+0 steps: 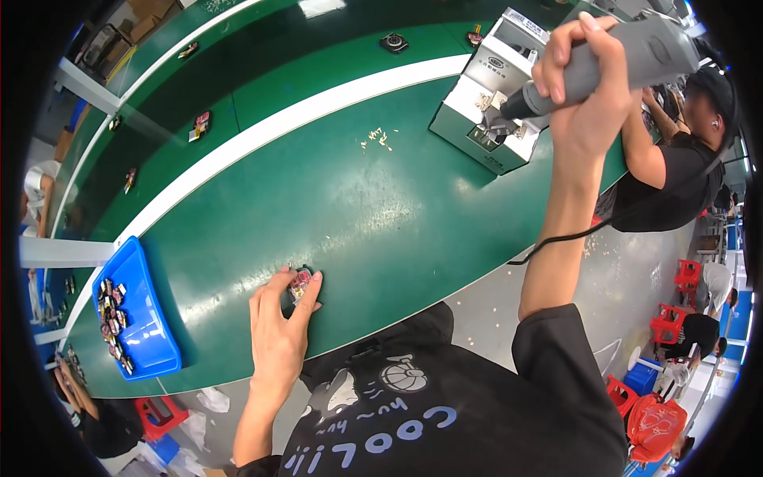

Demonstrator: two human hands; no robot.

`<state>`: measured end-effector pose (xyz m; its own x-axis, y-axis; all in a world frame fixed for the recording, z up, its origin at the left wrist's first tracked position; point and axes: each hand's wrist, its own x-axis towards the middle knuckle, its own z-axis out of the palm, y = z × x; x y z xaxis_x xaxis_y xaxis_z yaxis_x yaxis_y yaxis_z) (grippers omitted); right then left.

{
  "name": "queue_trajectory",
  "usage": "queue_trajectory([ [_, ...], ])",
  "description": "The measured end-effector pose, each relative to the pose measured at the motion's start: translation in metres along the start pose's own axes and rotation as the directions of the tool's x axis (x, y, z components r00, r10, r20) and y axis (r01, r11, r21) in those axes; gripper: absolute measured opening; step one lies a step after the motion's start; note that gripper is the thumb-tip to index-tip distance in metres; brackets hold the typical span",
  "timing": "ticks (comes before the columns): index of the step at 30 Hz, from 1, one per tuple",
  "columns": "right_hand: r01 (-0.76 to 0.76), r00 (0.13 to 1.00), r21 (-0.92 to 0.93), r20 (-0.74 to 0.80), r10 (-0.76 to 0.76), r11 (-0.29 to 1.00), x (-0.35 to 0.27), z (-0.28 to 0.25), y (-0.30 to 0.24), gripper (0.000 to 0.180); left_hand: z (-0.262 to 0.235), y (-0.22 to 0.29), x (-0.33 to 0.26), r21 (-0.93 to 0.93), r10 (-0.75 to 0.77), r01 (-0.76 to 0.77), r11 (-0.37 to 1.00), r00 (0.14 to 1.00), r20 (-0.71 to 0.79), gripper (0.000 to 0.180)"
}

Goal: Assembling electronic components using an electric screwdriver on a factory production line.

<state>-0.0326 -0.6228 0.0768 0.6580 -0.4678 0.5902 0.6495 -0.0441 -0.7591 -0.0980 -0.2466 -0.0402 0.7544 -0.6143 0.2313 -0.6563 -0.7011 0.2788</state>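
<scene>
Clearly, the green tabletop [397, 238] stretches in front of you, with a white strip [310, 110] along its far side and a darker green lane [278, 71] beyond, dotted with a few small items. Toward your right stands a white-and-black box [470, 107]. At the far left of your tabletop sits a blue tray [155, 338], with small parts [111, 314] heaped along its left side. Your right hand [592, 111] is raised, its fingers clamped around a gray tool [640, 60]; the dark front end is at the box, though you cannot tell whether they touch. Your left hand [280, 326] rests near the tabletop's close edge, thumb and fingers closed on either side of a small part [301, 282] lying there. Pale crumbs [377, 141] are scattered left of the box.
</scene>
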Motion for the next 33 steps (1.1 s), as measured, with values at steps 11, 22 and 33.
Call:
queue_trajectory([
  [11,-0.195,0.981,-0.037,-0.018,0.194,0.980,-0.035,0.020,0.021,0.018,0.002,0.000,0.011,-0.172,0.118,-0.119,0.978,0.993,-0.016,0.043],
  [22,-0.291,0.949,0.294,0.208,0.236,0.911,-0.134,0.093,0.001,0.018,0.031,-0.001,0.016,0.041,0.341,-0.340,0.940,0.924,-0.174,0.031],
  [33,-0.373,0.899,0.172,0.312,0.308,0.912,-0.148,0.110,0.021,0.016,0.037,-0.005,0.021,0.136,0.425,-0.403,0.905,0.865,-0.266,0.013],
])
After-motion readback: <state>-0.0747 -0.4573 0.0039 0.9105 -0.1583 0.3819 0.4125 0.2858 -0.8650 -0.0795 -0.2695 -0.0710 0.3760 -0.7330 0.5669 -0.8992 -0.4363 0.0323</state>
